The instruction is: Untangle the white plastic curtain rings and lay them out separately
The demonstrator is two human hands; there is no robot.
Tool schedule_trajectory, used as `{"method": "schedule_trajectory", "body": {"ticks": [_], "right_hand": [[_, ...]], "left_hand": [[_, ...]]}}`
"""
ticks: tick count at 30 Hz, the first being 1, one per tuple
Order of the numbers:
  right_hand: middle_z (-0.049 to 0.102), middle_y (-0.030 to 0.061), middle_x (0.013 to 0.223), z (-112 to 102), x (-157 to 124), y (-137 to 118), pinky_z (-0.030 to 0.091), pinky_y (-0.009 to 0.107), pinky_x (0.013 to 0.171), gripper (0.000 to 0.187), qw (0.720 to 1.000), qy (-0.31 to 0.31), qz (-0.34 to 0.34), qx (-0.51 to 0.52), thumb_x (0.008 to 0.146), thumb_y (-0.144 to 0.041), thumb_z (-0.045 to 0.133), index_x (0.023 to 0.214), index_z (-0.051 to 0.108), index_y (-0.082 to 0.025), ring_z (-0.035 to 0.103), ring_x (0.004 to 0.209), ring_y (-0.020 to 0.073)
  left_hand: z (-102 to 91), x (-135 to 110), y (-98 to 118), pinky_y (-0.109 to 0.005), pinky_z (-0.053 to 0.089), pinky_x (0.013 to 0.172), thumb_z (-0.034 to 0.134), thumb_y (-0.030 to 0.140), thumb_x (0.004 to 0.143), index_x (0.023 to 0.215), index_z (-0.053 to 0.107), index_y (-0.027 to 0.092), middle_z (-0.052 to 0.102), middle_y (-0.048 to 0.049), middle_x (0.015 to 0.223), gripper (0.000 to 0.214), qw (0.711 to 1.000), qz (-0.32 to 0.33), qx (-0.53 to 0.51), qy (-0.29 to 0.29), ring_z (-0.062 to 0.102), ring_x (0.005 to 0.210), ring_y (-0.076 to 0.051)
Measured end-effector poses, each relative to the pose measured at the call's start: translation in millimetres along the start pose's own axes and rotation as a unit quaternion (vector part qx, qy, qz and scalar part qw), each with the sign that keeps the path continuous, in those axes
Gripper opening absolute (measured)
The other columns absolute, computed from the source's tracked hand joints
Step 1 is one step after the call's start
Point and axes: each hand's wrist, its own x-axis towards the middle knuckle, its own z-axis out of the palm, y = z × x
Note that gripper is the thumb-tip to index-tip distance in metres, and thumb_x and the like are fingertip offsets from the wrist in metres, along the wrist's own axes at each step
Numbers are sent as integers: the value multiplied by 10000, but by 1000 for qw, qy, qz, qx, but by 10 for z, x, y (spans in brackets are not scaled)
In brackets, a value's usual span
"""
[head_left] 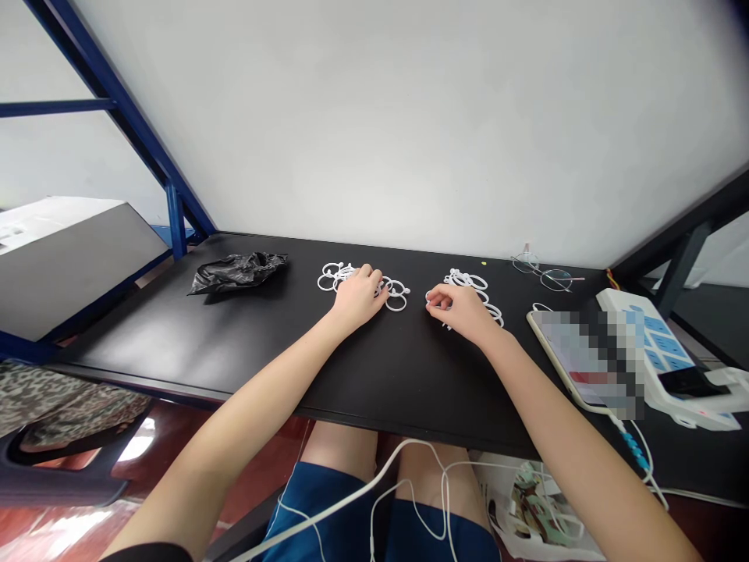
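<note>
White plastic rings with small knobs or eyelets, looking like curtain rings, lie in two loose piles on the black table. Over the left pile (329, 279) rests my left hand (358, 298), its fingers bent down and closed around rings; the fingertips are partly hidden. One ring (396, 303) lies flat just right of that thumb. My right hand (459, 311) is closed in a pinch, with the edge of a white ring showing at its fingertips. Beneath and behind it spreads the right pile (477, 282), partly covered by the hand.
A crumpled black plastic bag (237, 273) lies at the left. Eyeglasses (555, 279) sit near the wall. At right are a phone (576, 363) on a charging cable and a white power strip (664, 351). White cables (403, 449) hang across the lap.
</note>
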Motion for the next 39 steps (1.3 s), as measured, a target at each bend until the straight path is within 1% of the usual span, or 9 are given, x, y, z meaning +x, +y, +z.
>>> {"method": "schedule_trajectory", "body": {"ticks": [6,10,13,16,19,24,31,35,39], "right_hand": [[717,9,774,1,4,12,477,297,630,81,1000,-3,-8,6,734,-184,628,797,664,-221,603,647,156],[725,3,772,-2,2,6,467,299,626,63,1000,-2,-6,-7,733,-198,650,788,662,-226,599,639,157],[736,-9,790,-3,-1,-13,451,295,601,79,1000,0,-1,-11,727,-216,670,802,657,-235,575,600,146],[740,-17,808,-1,-3,-27,439,294,590,91,1000,10,-4,-16,720,-226,680,808,658,-242,555,575,138],[733,-16,803,0,1,-34,444,297,605,99,1000,16,-13,-15,717,-218,673,813,662,-242,553,572,138],[711,-4,797,1,12,-41,456,303,632,125,999,31,-42,-16,715,-182,637,825,665,-233,584,632,156],[700,31,817,38,26,3,487,312,632,150,994,80,-70,11,743,-156,573,846,666,-212,633,694,181],[698,37,805,49,34,13,505,316,631,153,994,78,-74,22,745,-156,566,850,664,-208,637,696,183],[684,31,788,39,33,-2,526,331,678,107,995,67,-74,30,742,-162,572,805,645,-208,634,688,176]], "left_hand": [[11,6,-26,-276,396,585,485,390,941,961,599,177,590,-86,997,242,1000,-2,-5,29,591,904,-222],[-3,13,-34,-278,421,608,493,371,943,1000,584,176,587,-89,1020,223,998,5,-29,49,588,912,-217],[-35,7,-9,-264,421,592,475,336,954,1026,570,180,593,-79,1039,196,996,35,-54,61,592,917,-199],[-68,-4,29,-248,422,580,449,314,966,1103,540,177,598,-75,1071,214,992,85,-79,59,597,916,-177],[-75,-10,46,-242,419,561,439,318,971,1122,529,172,600,-80,1080,229,989,111,-82,58,595,932,-177],[-63,-4,22,-252,436,582,442,306,968,1099,540,167,606,-73,1067,214,988,115,-75,73,590,946,-184],[-92,-21,62,-246,450,598,447,261,957,1077,546,177,620,-70,1058,177,983,127,-96,93,598,941,-175],[-91,-33,85,-238,463,612,455,241,950,1065,549,189,623,-49,1048,157,980,133,-112,98,603,946,-160],[-92,-36,84,-239,475,634,443,233,952,1056,552,191,621,-53,1050,157,979,131,-122,93,602,957,-158]]}}
